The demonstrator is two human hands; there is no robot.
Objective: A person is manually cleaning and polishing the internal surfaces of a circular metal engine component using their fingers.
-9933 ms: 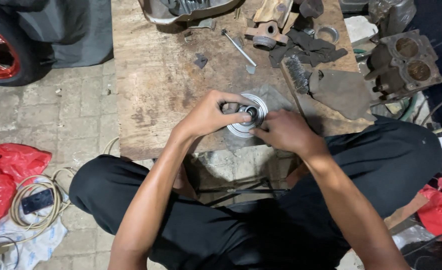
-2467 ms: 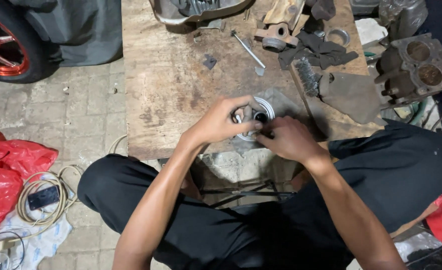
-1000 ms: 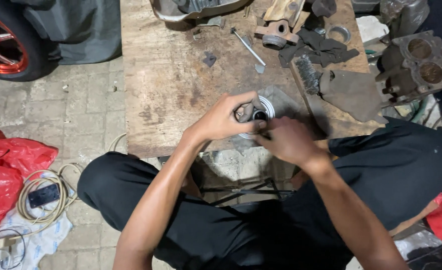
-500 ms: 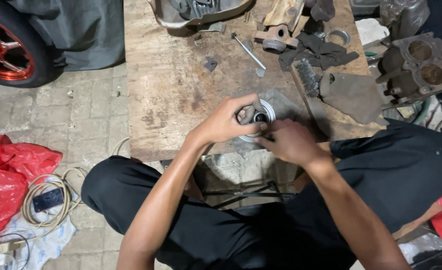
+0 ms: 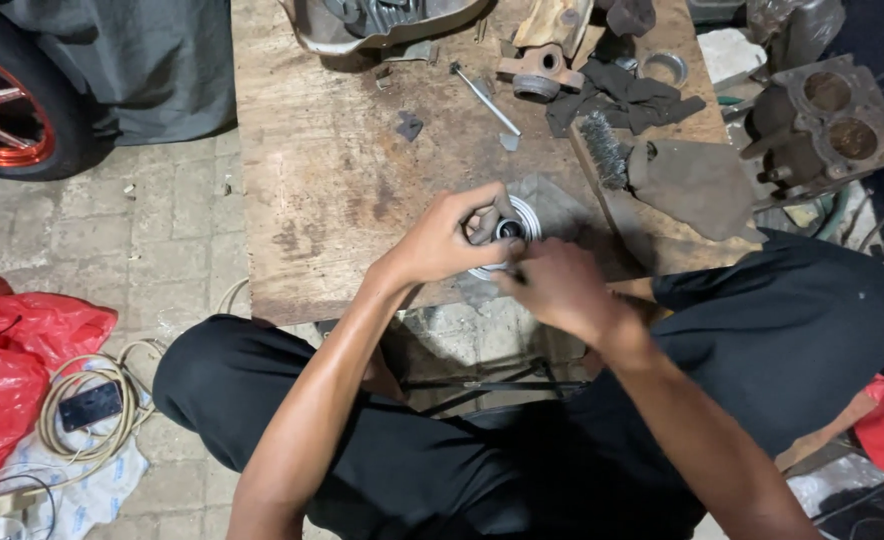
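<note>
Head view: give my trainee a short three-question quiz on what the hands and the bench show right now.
1. True or false: both hands are on the round metal part.
2. What lies nearer the wire brush: A) grey cloth, B) red plastic bag?
3. Which hand grips the part from the side of the coiled cable?

Key:
1. True: left hand and right hand both touch it.
2. A
3. Left

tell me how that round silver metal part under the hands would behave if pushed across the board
The round metal part looks solid, so probably heavy for its size and stiff. It lies flat on the wooden board, so it would likely slide, not roll. The left hand steadies it; the right hand is at its near edge.
</note>
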